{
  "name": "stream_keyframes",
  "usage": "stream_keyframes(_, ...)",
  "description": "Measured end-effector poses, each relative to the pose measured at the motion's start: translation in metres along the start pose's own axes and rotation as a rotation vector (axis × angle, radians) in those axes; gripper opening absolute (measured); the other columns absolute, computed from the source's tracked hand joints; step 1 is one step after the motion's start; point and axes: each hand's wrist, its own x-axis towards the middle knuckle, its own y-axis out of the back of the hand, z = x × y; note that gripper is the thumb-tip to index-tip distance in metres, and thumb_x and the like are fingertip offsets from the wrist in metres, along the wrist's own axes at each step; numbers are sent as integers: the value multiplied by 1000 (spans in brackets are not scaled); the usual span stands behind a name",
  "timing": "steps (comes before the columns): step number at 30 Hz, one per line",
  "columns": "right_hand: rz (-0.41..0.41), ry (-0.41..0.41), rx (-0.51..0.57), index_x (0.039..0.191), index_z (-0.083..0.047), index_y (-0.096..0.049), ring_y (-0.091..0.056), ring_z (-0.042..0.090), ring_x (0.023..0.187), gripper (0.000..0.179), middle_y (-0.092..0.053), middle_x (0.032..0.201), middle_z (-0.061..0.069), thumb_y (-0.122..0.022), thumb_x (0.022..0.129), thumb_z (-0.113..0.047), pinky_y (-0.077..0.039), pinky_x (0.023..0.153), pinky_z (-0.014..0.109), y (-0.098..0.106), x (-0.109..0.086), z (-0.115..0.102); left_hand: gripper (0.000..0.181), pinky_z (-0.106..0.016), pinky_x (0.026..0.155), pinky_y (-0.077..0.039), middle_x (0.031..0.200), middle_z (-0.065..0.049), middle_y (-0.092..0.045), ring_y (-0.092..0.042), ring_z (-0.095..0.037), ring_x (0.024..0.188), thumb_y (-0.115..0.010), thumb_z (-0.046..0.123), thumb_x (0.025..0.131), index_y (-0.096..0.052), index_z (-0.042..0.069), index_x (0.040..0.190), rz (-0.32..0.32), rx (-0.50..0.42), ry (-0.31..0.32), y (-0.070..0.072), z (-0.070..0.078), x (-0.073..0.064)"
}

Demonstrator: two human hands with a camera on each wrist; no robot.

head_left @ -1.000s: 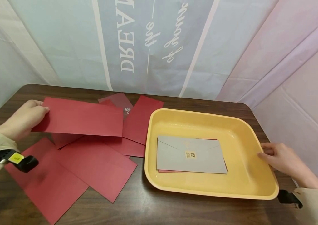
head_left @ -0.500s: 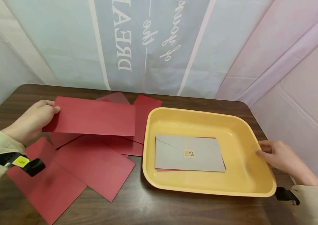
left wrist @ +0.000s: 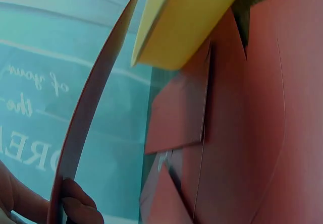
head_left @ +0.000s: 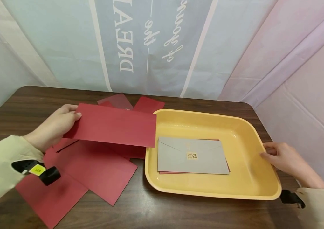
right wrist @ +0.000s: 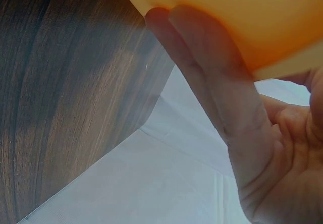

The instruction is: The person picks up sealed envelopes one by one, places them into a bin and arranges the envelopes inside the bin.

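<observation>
Ok, I've L hand (head_left: 56, 125) pinching flat red paper envelope (head_left: 117, 125) at L edge of glossy yellow rectangular tray (head_left: 244, 156), R hand (head_left: 289, 162) gripping R side; prob. transfer step, next needs reach R, then lowering.

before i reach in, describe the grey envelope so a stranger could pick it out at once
On the brown table, find the yellow tray. Inside, the grey envelope lies flat on top. Its grey face and pale "just for you" sticker set it apart from the red edges peeking out beneath.
</observation>
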Motion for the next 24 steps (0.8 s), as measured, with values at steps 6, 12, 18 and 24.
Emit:
stream_keyframes(6,1,-6,-3,119,18,-54,-70,28,75,46,-70,94,27,-63,91,-17,-48,62,25,1,0,-1,57,-41,94,-41,149,-32,-21,-39,-40,125,-20,22,105,7,3,152,-22,-49,-19,-15,11,3)
stream_keyframes(12,12,2,-1,117,17,-56,-69,23,72,43,-70,93,26,-63,90,-16,-48,61,23,1,-1,-1,56,-39,94,-40,148,-26,-25,-42,-36,123,-21,20,105,7,10,153,-43,-113,-48,-28,20,5)
stream_keyframes(18,3,2,11,118,17,-55,-69,20,70,44,-70,93,26,-63,91,-17,-48,61,23,1,-2,-1,54,-32,88,-42,143,-25,-32,-49,-30,112,-24,16,104,2,8,151,-50,-112,-73,-40,30,6)
stream_keyframes(24,10,7,-1,117,17,-56,-69,23,72,44,-71,92,25,-63,91,-17,-48,61,25,1,-2,-2,54,-39,95,-39,141,-25,-33,-48,-33,117,-28,15,104,0,7,150,-79,-98,-95,-51,39,3)
